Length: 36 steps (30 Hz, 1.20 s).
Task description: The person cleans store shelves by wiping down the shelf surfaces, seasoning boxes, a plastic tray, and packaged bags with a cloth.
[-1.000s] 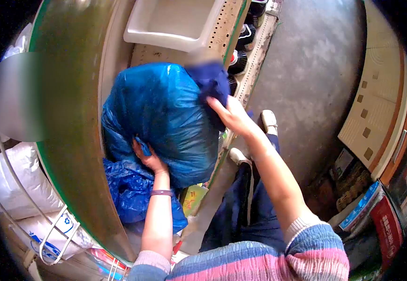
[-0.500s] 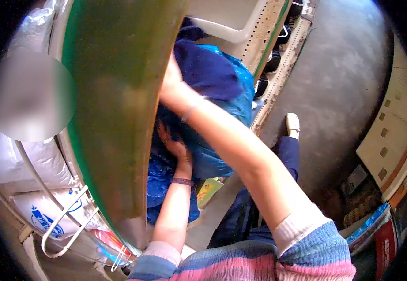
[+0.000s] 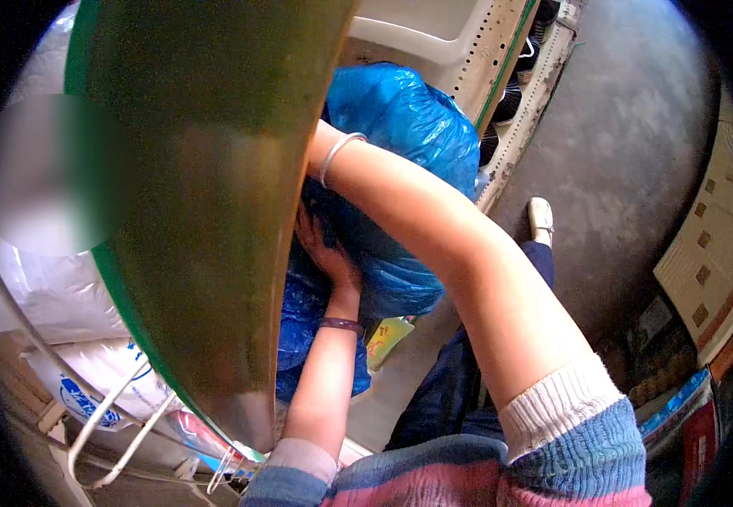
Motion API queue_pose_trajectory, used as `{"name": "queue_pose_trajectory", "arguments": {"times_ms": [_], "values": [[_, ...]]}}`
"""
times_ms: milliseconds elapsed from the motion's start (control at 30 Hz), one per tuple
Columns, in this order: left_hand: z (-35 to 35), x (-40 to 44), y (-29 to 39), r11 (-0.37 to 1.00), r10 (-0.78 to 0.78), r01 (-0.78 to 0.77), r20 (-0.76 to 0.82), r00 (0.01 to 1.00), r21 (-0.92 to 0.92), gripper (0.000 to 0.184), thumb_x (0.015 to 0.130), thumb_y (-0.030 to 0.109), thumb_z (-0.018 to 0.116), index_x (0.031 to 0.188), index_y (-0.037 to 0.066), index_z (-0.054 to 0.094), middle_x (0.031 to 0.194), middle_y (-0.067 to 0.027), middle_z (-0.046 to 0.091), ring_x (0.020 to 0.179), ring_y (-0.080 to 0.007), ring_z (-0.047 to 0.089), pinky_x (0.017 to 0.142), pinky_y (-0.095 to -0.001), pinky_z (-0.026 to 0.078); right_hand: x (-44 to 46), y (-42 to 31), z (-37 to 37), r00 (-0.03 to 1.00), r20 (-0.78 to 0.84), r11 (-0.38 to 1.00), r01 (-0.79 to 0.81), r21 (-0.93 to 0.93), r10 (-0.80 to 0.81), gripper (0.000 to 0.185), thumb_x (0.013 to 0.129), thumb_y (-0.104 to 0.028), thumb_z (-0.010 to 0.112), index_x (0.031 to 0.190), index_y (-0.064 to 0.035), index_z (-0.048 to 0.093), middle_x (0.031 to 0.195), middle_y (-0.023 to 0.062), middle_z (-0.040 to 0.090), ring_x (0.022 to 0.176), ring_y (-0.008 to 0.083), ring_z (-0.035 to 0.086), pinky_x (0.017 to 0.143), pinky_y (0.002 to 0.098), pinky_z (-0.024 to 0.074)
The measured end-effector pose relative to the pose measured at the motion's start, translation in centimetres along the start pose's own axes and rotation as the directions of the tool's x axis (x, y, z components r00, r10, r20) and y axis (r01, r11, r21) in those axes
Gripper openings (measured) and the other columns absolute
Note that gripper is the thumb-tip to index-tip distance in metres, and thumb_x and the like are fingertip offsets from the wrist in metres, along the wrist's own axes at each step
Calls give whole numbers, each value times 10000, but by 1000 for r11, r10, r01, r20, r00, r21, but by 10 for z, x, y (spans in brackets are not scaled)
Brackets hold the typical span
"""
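A large, full blue plastic bag (image 3: 413, 127) rests on the lower shelf, partly under the edge of a dark upper shelf (image 3: 206, 194). My left hand (image 3: 326, 249) lies against the near left side of this bag, its fingers reaching into shadow under the shelf edge. My right arm, with a silver bangle, crosses over the bag. Only the wrist end of my right hand (image 3: 320, 148) shows; its fingers are hidden behind the upper shelf. Below my left hand sits a crumpled darker blue bag (image 3: 299, 329). The navy cloth is no longer clearly visible.
A white plastic bin (image 3: 417, 38) stands behind the bag. Black shoes or brushes, hard to tell, line a low perforated shelf (image 3: 523, 127). Grey floor (image 3: 620, 152) lies to the right. White sacks (image 3: 71, 296) and a wire rack (image 3: 122, 422) are at the left.
My right hand has moved left with the navy cloth, across the blue bag and behind the upper shelf. The view has shifted, so the shelf now covers more of the bag's left side.
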State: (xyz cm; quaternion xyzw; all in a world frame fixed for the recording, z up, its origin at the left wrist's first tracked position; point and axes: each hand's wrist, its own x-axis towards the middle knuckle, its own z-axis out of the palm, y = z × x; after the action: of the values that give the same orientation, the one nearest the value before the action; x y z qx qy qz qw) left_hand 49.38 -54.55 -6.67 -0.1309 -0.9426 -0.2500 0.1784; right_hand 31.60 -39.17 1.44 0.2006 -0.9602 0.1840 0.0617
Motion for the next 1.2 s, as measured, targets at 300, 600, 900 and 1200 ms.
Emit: {"name": "queue_pose_trajectory", "arguments": {"times_ms": [300,600,900,1200], "values": [[12,-1,8,846,-304,257,26,952,467,380,864,266,454,1173,46,479,1211,-150,472,1167,-306,409,1000,-406,316,-98,-99,73,876,-473,972,23,233,93,197,645,-278,550,695,-108,636,759,45,576,827,206,529,687,372,443],[-3,11,16,983,-35,22,69,997,182,517,897,376,375,1298,53,426,1374,-159,351,1252,-374,307,1062,-475,178,-156,28,-15,892,-386,945,-116,306,235,393,706,-255,585,1075,-120,601,1283,69,450,1268,300,309,988,650,172],[1,4,0,980,20,-19,-8,1000,196,402,901,232,426,1246,34,480,1331,-173,403,1223,-368,360,1034,-451,247,-279,-25,14,991,-112,923,113,369,-76,117,668,-228,529,722,-151,598,962,19,547,1068,168,473,1070,563,91],[5,11,13,983,2,5,-37,999,186,392,899,209,423,1241,26,481,1323,-185,408,1224,-370,356,1038,-449,242,-241,33,13,857,-429,887,-65,457,284,332,502,-167,656,809,-96,551,925,49,562,987,246,502,1006,501,287]]}}
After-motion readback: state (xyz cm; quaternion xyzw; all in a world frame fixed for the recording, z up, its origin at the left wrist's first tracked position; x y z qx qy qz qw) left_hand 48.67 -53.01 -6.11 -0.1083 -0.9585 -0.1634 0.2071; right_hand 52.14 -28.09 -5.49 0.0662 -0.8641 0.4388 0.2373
